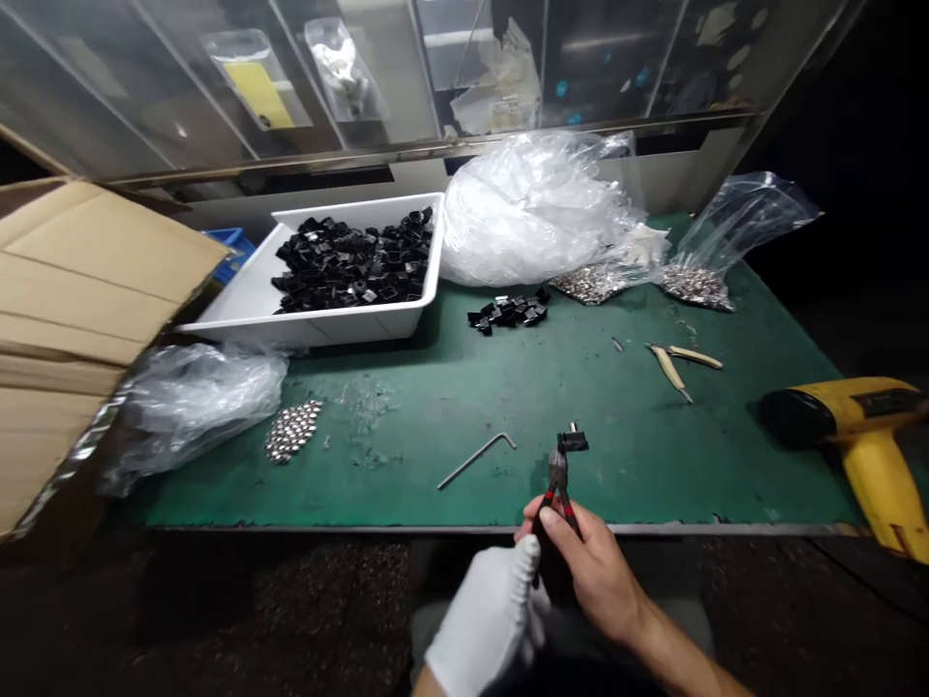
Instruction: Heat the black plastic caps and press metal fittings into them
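Observation:
My left hand [488, 612], in a white glove, is closed at the lower end of the pliers' handles. My bare right hand [591, 561] grips the same pliers [557, 472], dark with red marks on the handles, at the front edge of the bench. At the tip of the jaws is a small black plastic piece [575, 441] with a shiny metal bit standing up from it. How firmly the jaws hold it cannot be made out. To the left of the pliers lies a hex key [475, 460].
A white tray [341, 327] of black pieces stands at the back left, with a small pile of black pieces [509, 312] beside it. Metal parts [292, 432] lie near a cardboard box [65, 319]. Pale-handled nippers [674, 368] and a yellow heat gun [863, 436] are at right.

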`<state>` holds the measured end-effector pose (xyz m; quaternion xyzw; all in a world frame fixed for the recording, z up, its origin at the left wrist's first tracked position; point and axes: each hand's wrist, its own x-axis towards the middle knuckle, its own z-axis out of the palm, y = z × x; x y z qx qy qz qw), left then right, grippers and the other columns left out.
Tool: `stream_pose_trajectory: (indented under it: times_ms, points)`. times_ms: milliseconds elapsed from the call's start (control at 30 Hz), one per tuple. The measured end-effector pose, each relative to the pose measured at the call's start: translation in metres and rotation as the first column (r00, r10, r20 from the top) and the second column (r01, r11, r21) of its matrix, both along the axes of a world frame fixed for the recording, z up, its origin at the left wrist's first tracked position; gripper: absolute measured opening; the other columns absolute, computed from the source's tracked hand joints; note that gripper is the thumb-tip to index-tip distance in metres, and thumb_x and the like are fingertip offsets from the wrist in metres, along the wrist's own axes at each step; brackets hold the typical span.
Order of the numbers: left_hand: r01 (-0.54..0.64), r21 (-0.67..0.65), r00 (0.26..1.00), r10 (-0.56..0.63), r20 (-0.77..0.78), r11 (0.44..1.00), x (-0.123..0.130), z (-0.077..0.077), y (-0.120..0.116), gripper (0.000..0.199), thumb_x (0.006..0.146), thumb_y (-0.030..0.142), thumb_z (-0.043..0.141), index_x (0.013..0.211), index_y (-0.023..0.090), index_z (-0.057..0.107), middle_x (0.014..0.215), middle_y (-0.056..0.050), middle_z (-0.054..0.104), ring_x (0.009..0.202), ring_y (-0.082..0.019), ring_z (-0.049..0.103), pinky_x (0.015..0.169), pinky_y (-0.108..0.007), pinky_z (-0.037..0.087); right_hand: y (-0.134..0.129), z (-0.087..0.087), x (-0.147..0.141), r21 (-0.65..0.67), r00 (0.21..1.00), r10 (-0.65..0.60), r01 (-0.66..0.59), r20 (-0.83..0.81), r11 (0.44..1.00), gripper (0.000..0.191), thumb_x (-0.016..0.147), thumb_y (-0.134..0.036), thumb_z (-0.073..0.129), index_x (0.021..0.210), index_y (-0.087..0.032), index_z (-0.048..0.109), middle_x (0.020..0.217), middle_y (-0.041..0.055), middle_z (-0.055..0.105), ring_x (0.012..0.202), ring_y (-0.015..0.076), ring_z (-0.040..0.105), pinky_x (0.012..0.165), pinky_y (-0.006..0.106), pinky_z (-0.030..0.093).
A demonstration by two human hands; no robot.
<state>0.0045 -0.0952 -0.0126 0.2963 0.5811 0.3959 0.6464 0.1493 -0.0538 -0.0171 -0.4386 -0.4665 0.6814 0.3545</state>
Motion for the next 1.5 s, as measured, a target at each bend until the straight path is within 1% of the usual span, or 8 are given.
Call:
stream_pose_trajectory:
  times_ms: [67, 133, 300, 467, 600, 867, 1033, 1500]
  points:
    - [0.194, 0.036, 0.818, -0.141, -0.558, 0.980, -0.024, 0.012, 0.014, 0.050, 0.092, 0.063, 0.056, 0.067, 0.021, 0.064, 0.056, -0.003, 0.062, 0.049, -0.017, 0.057, 0.048, -0.026, 0.044, 0.003, 0.001, 0.012, 0.082, 0.996, -0.025, 0.019, 0.082, 0.996, 0.037, 0.105, -0.050, 0.045, 0.112, -0.019, 0.061, 0.092, 0.0049, 0.066, 0.085, 0.0196, 0.065, 0.084, 0.034, 0.051]
    - [0.273, 0.178, 0.464, 0.033, -0.885, 0.945, -0.044, 0.022, 0.037, 0.039, 0.093, 0.057, 0.057, 0.091, 0.021, 0.069, 0.085, -0.008, 0.073, 0.075, -0.022, 0.067, 0.072, -0.033, 0.053, 0.006, 0.003, 0.025, 0.142, 0.984, -0.030, 0.005, 0.175, 0.990, 0.033, 0.106, -0.048, 0.041, 0.115, -0.020, 0.058, 0.089, 0.0021, 0.062, 0.081, 0.0182, 0.062, 0.082, 0.034, 0.049]
    - [0.553, -0.033, -0.127, 0.046, -0.991, 0.832, -0.058, 0.023, 0.094, 0.031, 0.099, 0.032, 0.049, 0.119, 0.014, 0.064, 0.119, -0.017, 0.066, 0.107, -0.031, 0.063, 0.091, -0.041, 0.051, 0.009, 0.022, 0.049, 0.310, 0.910, -0.021, -0.119, 0.414, 0.943, 0.024, 0.102, -0.041, 0.046, 0.114, -0.023, 0.055, 0.094, 0.0017, 0.057, 0.085, 0.0192, 0.056, 0.079, 0.033, 0.043]
    - [0.565, -0.265, -0.325, -0.084, -0.942, 0.781, -0.048, 0.019, 0.108, 0.028, 0.099, 0.018, 0.036, 0.093, 0.015, 0.063, 0.095, -0.013, 0.065, 0.084, -0.026, 0.064, 0.076, -0.036, 0.050, 0.014, 0.031, 0.067, 0.462, 0.826, -0.119, -0.183, 0.552, 0.868, 0.025, 0.099, -0.040, 0.053, 0.115, -0.022, 0.056, 0.095, 0.0034, 0.056, 0.085, 0.0212, 0.054, 0.077, 0.034, 0.042]
    - [0.554, -0.110, -0.237, 0.030, -0.971, 0.825, -0.051, 0.009, 0.099, 0.027, 0.102, 0.022, 0.035, 0.097, 0.014, 0.061, 0.092, -0.013, 0.067, 0.081, -0.025, 0.065, 0.075, -0.036, 0.051, 0.017, 0.023, 0.078, 0.526, 0.772, -0.186, -0.216, 0.608, 0.823, 0.023, 0.098, -0.036, 0.053, 0.114, -0.020, 0.056, 0.094, 0.0044, 0.055, 0.084, 0.0215, 0.053, 0.075, 0.034, 0.041]
    - [0.371, 0.500, 0.339, 0.387, -0.857, 0.782, -0.028, 0.040, 0.041, 0.023, 0.102, 0.034, 0.050, 0.120, 0.022, 0.057, 0.104, -0.006, 0.072, 0.082, -0.019, 0.073, 0.074, -0.028, 0.058, 0.021, 0.022, 0.086, 0.581, 0.681, -0.252, -0.306, 0.687, 0.754, 0.019, 0.093, -0.029, 0.058, 0.110, -0.019, 0.056, 0.095, 0.0056, 0.057, 0.086, 0.0220, 0.054, 0.077, 0.034, 0.042]
    - [0.459, 0.586, 0.389, 0.442, -0.808, 0.668, -0.024, 0.048, 0.019, 0.036, 0.098, 0.023, 0.057, 0.134, 0.023, 0.058, 0.117, -0.006, 0.073, 0.094, -0.019, 0.074, 0.088, -0.028, 0.058, 0.024, 0.026, 0.088, 0.588, 0.643, -0.267, -0.356, 0.718, 0.726, 0.019, 0.093, -0.028, 0.059, 0.109, -0.018, 0.056, 0.093, 0.0053, 0.057, 0.083, 0.0211, 0.053, 0.076, 0.034, 0.043]
    - [0.546, 0.547, 0.365, 0.408, -0.837, 0.635, -0.038, 0.034, 0.009, 0.033, 0.097, 0.017, 0.058, 0.130, 0.016, 0.059, 0.109, -0.008, 0.075, 0.089, -0.017, 0.073, 0.087, -0.027, 0.057, 0.023, 0.032, 0.085, 0.596, 0.563, -0.301, -0.464, 0.770, 0.655, 0.023, 0.089, -0.027, 0.063, 0.109, -0.017, 0.058, 0.092, 0.0056, 0.059, 0.083, 0.0219, 0.054, 0.075, 0.035, 0.043]
